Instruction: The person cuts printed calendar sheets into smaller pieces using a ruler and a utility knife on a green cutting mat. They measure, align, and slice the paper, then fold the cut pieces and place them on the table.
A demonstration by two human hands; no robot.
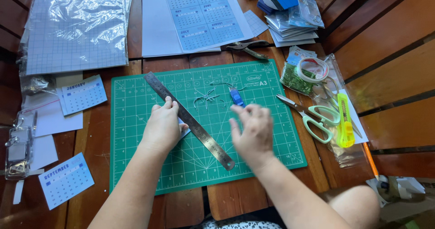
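A dark wooden plank table [97, 143] carried a green cutting mat [136, 165] at its centre. At nine o'clock lay small blue calendar cards [84, 94]; at twelve, a printed calendar sheet [199, 16] and pliers [247, 46]; at three, mint-handled scissors [317, 119] and a yellow utility knife [345, 122].

Green-handled scissors [317, 117] and yellow utility knife [345, 122], right of mat. Pliers [248, 47], far centre. Printed calendar sheet [199, 16], far. Small calendar cards [83, 94], [66, 179], left. Plastic-wrapped grid sheets [74, 25], far left. Tape roll [312, 69], right.
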